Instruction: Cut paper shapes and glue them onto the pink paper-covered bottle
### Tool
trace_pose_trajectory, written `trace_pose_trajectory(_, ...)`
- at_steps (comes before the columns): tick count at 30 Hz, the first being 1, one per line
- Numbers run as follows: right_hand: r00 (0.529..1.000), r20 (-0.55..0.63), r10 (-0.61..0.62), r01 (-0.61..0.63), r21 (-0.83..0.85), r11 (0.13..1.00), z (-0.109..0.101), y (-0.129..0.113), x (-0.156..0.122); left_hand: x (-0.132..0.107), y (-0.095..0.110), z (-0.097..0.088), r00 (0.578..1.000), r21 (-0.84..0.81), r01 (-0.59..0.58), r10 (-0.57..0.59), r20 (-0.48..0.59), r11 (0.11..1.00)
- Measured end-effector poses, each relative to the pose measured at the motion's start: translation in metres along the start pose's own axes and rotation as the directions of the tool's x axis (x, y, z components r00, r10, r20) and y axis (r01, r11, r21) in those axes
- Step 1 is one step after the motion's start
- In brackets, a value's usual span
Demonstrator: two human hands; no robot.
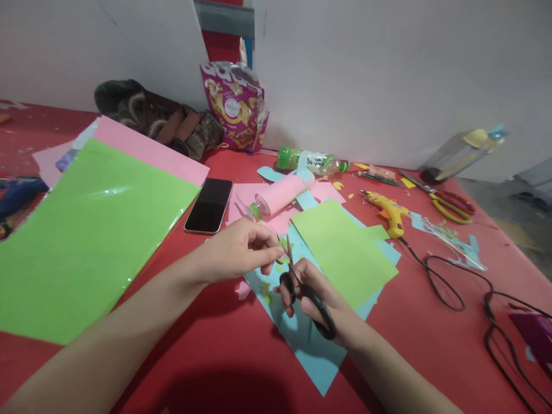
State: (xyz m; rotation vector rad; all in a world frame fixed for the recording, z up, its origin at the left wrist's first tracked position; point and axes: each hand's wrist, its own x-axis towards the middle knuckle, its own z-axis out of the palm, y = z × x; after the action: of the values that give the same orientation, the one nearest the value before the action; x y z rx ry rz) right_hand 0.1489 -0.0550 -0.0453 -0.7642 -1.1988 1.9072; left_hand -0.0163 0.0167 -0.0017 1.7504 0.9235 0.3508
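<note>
My right hand (319,293) grips black-handled scissors (317,307), their blades apart and pointing up. Close to the blades, my left hand (245,247) pinches a small scrap of green paper (283,247); its exact shape is partly hidden. Beneath both hands lie a light blue sheet (310,351) and, on top of it, a green sheet (345,253). Small green clippings (266,290) are scattered on the blue sheet. Just beyond my left hand, a bottle wrapped in pink paper (282,194) lies on its side.
A phone (208,206) and a large green pack of paper (95,236) lie left. A green bottle (310,161) and a snack bag (237,109) are at the back. To the right are a yellow glue gun (388,213) with its cord, yellow-and-red scissors (452,206) and a clear bottle (461,154).
</note>
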Motion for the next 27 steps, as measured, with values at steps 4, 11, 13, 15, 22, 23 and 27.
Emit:
trace_pose_trajectory(4,1.000,0.014,0.006,-0.005,-0.004,1.000,-0.0014,0.0001,0.0000,0.0002,0.0003,-0.0005,0.999,-0.019,0.041,-0.041,0.014,0.999)
trace_pose_trajectory(11,0.999,0.042,0.005,-0.005,0.010,1.000,-0.0030,0.0003,0.0002,-0.0014,-0.0021,-0.0010,0.997,0.017,0.072,-0.072,0.019,0.997)
trace_pose_trajectory(13,0.999,0.042,-0.001,0.000,0.021,1.000,-0.0033,0.0010,0.0002,-0.0018,-0.0022,-0.0014,0.997,0.034,0.067,-0.068,0.022,0.997)
trace_pose_trajectory(15,0.999,0.039,-0.001,0.000,0.024,1.000,-0.0034,0.0017,0.0003,-0.0020,-0.0010,-0.0021,0.997,0.062,0.066,-0.068,0.024,0.996)
trace_pose_trajectory(22,1.000,0.023,0.012,-0.011,-0.028,1.000,-0.0038,0.0013,0.0005,-0.0021,0.0035,-0.0044,0.996,0.142,0.085,-0.090,0.030,0.986)
trace_pose_trajectory(23,1.000,0.019,0.019,-0.019,-0.035,0.999,-0.0039,0.0011,0.0005,-0.0021,0.0033,-0.0045,0.995,0.136,0.086,-0.092,0.037,0.987)
trace_pose_trajectory(27,0.999,0.019,0.037,-0.036,-0.045,0.998,-0.0048,0.0008,-0.0001,-0.0023,0.0015,-0.0052,0.994,0.111,0.087,-0.093,0.056,0.990)
